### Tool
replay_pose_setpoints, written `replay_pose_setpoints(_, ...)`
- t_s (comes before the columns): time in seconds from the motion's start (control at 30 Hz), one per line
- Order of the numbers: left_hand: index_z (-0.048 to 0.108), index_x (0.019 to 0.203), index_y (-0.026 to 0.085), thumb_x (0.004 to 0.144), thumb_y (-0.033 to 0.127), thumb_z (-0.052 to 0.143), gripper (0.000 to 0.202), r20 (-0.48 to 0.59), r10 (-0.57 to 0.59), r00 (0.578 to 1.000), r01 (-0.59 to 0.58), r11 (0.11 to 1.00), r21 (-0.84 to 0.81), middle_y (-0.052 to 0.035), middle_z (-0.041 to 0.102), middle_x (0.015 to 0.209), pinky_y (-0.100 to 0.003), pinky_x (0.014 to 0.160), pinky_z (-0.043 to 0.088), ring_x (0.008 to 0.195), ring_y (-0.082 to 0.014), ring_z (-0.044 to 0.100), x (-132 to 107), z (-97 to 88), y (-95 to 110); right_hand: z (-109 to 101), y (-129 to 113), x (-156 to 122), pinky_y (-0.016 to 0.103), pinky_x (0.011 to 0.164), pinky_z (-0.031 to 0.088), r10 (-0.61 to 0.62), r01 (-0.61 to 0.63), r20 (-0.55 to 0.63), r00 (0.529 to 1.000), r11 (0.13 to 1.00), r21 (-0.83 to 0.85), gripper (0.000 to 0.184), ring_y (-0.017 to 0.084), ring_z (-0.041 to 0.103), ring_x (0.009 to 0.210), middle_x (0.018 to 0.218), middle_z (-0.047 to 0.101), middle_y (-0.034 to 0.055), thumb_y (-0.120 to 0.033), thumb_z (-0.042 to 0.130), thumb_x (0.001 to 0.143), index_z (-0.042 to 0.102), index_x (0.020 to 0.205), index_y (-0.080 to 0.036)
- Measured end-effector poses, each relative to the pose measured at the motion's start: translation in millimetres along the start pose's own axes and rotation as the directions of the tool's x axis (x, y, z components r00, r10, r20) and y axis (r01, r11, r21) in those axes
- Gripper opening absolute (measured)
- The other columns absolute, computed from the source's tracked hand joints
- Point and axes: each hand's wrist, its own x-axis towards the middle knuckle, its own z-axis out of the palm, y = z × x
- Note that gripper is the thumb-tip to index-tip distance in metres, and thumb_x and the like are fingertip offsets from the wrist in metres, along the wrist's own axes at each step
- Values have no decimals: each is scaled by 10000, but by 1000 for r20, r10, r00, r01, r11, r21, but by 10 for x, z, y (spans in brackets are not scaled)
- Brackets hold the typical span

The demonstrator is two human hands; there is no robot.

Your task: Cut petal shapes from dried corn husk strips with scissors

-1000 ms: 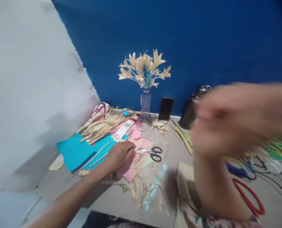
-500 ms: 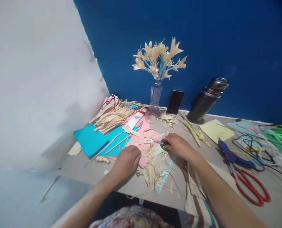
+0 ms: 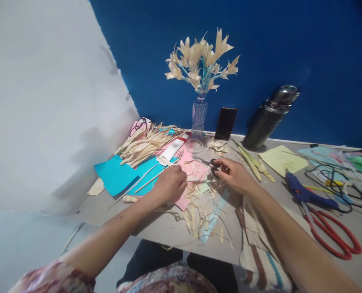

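My right hand [image 3: 236, 175] holds a small pair of scissors [image 3: 213, 164] by their dark handles, thumb and fingers at the loops. The blades point left over the pink paper [image 3: 183, 202]. My left hand [image 3: 170, 184] is closed, knuckles up, over the left side of that paper; what its fingers hold, if anything, I cannot make out. A pale strip lies close by its fingertips. Cut husk scraps [image 3: 196, 217] are strewn below and between the hands. Dried husk flowers [image 3: 199, 61] on blue stems stand in a clear bottle [image 3: 199, 120] behind.
Left are blue paper [image 3: 116, 173] and a pile of dry husks [image 3: 150, 142]. A phone [image 3: 226, 124] and a dark flask [image 3: 268, 120] stand against the wall. At right lie a blue glue gun [image 3: 309, 193], red-handled scissors [image 3: 336, 232] and cables. A striped cloth [image 3: 260, 256] hangs over the front edge.
My left hand has moved up and right, closer to the scissors. My right hand has raised the scissors a little, and its grip on the handles has loosened. The view has shifted slightly.
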Motion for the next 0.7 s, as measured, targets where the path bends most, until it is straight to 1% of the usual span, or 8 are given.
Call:
replay_pose_setpoints(0.1, 632, 715, 157, 886, 214, 439, 263, -16, 77, 997, -74, 988, 134, -112, 568, 801, -369, 710, 390, 800, -229, 524, 66, 111, 33, 25, 23, 22, 260, 675, 420, 26, -27, -34, 999, 999, -31, 232, 186, 620, 772, 929, 706, 45, -271, 610, 775, 689, 979, -192)
replay_pose_setpoints(0.2, 632, 716, 153, 894, 190, 420, 279, -80, 80, 994, -69, 989, 129, -120, 589, 802, -380, 731, 398, 802, -231, 536, 54, 141, 29, 64, 73, 31, 254, 654, 390, 77, -80, -21, 997, 982, -171, 152, 186, 618, 760, 862, 711, 26, -294, 619, 778, 693, 882, -212)
replay_pose_setpoints(0.27, 647, 745, 160, 879, 192, 444, 246, -176, 29, 984, -34, 999, -27, -107, 622, 841, -364, 757, 416, 823, -215, 559, 38, 93, 14, 88, 91, 27, 248, 631, 369, 113, -113, -14, 993, 968, -226, 143, 178, 613, 729, 832, 709, 14, -298, 633, 773, 678, 882, -218)
replay_pose_setpoints(0.33, 657, 771, 173, 856, 208, 473, 206, -245, -98, 965, 22, 955, -297, -70, 655, 844, -321, 749, 437, 806, -184, 582, 42, 1, 3, 115, 85, 15, 244, 623, 355, 117, -113, -1, 993, 962, -248, 144, 173, 607, 722, 827, 703, 12, -274, 651, 760, 658, 889, -212)
replay_pose_setpoints(0.43, 628, 723, 168, 818, 269, 509, 182, -120, -309, 944, 145, 710, -689, -25, 654, 703, -259, 621, 444, 637, -136, 574, 114, -163, 13, 174, 40, -12, 245, 652, 356, 59, -44, 50, 997, 964, -262, 157, 180, 599, 766, 847, 681, 29, -206, 659, 739, 652, 896, -196)
replay_pose_setpoints(0.57, 537, 680, 167, 743, 343, 576, 191, 189, -318, 929, 286, 292, -913, -2, 596, 587, -215, 470, 387, 466, -99, 525, 284, -292, 91, 243, -34, -39, 242, 671, 368, 50, -23, 104, 993, 970, -243, 147, 159, 583, 756, 956, 623, 59, -139, 643, 732, 689, 864, -185)
replay_pose_setpoints(0.63, 506, 655, 173, 728, 329, 579, 187, 226, -280, 933, 292, 223, -930, 22, 553, 552, -193, 441, 349, 435, -79, 494, 351, -295, 155, 236, -55, -41, 244, 644, 364, 65, -34, 132, 989, 973, -227, 99, 150, 565, 711, 919, 601, 58, -131, 633, 729, 690, 797, -175)
replay_pose_setpoints(0.7, 487, 632, 176, 743, 307, 558, 186, 195, -241, 951, 254, 250, -934, 37, 524, 542, -184, 439, 329, 430, -66, 466, 386, -262, 225, 199, -59, -34, 246, 629, 362, 61, -24, 170, 984, 978, -209, 61, 158, 558, 701, 809, 594, 37, -135, 631, 719, 675, 730, -176)
